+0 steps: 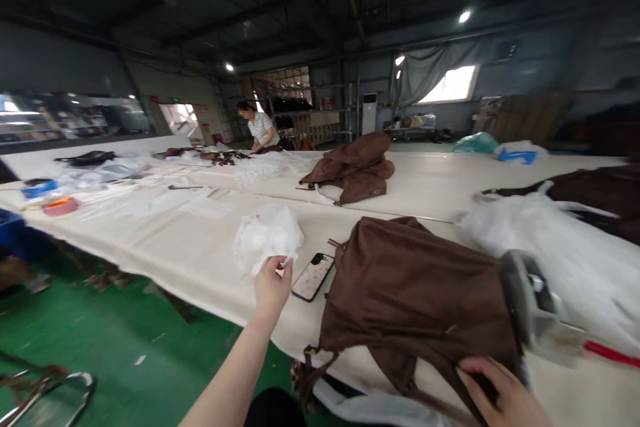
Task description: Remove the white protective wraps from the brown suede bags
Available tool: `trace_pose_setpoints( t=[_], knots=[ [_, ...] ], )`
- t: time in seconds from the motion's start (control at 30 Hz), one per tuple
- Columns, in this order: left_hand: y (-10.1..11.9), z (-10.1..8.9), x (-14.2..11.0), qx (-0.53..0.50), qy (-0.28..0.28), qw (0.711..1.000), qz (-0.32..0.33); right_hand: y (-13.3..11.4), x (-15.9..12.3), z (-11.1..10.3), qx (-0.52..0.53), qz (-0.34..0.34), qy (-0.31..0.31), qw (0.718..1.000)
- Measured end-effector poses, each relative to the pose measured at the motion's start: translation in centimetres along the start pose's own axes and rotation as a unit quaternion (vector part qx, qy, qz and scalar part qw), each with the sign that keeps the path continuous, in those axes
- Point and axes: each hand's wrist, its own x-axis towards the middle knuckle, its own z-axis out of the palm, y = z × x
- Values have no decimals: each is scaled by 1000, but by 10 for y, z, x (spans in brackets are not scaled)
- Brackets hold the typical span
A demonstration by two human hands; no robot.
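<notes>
My left hand (273, 290) pinches the white wrap (267, 233). My right hand (507, 397) touches the unwrapped brown bag (400, 287); I can't tell if it grips.

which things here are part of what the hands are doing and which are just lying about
In use, it seems:
- crumpled white plastic, edge at the left hand's fingertips
- near brown bag, right hand at its strap

Apparently just lying about:
- phone, between plastic and bag
- far brown bag
- orange ring, far left
</notes>
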Motion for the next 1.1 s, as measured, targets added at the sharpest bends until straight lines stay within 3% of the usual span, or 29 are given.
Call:
trace_pose_setpoints(
  t=[0.07, 0.13, 0.23, 0.3, 0.33, 0.4, 0.5, 0.63, 0.83, 0.97, 1.1],
  knots=[
    [47, 7, -23, -156, -28, 987, 35, -22, 15, -10, 8, 107, 6, 994],
    [94, 17, -53, -273, -101, 953, 83, -40, 31, -16, -31, 171, 20, 985],
    [146, 46, -103, -357, -246, 890, 141, -50, 49, -12, -113, 183, -18, 977],
    [160, 75, -132, -358, -345, 855, 149, -47, 54, -1, -153, 176, -61, 971],
    [162, 89, -143, -347, -385, 845, 135, -43, 55, 6, -167, 176, -75, 967],
    [158, 114, -158, -314, -401, 852, 122, -33, 55, 17, -186, 178, -83, 963],
    [148, 131, -163, -316, -411, 848, 107, -22, 54, 27, -197, 148, -80, 966],
    [141, 125, -155, -357, -458, 806, 110, -31, 51, 25, -209, 113, -70, 969],
    [142, 122, -151, -357, -449, 809, 130, -57, 44, 15, -171, 64, -75, 980],
    [150, 121, -160, -353, -435, 824, 87, -56, 34, 9, -156, 44, -49, 986],
    [167, 117, -172, -331, -374, 865, 55, -61, 27, 6, -193, 33, -22, 980]
  ],
)
